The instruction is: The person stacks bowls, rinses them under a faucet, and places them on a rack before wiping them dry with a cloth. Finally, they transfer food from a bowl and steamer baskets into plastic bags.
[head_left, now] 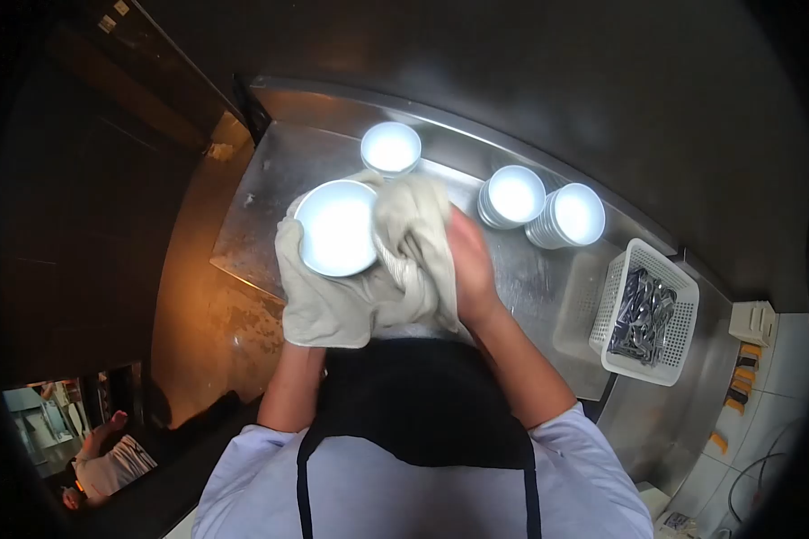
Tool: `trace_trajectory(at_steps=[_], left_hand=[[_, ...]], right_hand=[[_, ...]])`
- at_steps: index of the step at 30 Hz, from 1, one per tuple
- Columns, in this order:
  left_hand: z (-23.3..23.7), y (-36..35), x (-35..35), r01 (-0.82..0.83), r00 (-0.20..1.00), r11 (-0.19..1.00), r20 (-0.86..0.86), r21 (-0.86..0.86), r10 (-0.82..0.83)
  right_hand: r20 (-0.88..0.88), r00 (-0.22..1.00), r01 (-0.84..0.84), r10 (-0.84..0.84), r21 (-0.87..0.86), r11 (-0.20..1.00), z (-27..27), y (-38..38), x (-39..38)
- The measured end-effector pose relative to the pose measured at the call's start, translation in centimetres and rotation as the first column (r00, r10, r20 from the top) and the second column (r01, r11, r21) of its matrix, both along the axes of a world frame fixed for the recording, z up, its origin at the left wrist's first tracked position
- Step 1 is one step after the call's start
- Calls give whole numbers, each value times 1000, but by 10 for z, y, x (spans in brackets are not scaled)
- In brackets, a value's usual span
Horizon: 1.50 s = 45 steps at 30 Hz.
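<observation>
A white bowl (336,228) is held over the steel counter in front of my chest, its opening facing up. A pale cloth (333,310) wraps its lower left side and covers my left hand, whose fingers are hidden beneath it. The same cloth stretches across to my right hand (473,269), which grips a bunched part of it against the bowl's right rim. Beyond the held bowl stands another white bowl or stack (391,148). Two stacks of white bowls (516,195) (577,216) stand side by side further right.
On the right of the steel counter (283,162) sits a white perforated basket (608,314) full of metal cutlery. A raised metal edge runs along the back. At the lower left, another person (117,467) is partly visible.
</observation>
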State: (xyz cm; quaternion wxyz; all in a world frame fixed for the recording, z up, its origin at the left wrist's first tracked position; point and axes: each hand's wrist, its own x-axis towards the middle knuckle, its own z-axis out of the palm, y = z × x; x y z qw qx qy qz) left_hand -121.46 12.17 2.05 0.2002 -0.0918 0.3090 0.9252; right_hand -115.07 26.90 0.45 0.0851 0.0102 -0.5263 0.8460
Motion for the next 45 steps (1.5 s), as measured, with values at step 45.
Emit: trace_trajectory(at_steps=[45], left_hand=[[-104,55,-159,-281,713,436,-490,-855,-502]], right_hand=[[-150,939,28,-310,931,-364,-105,133,13]])
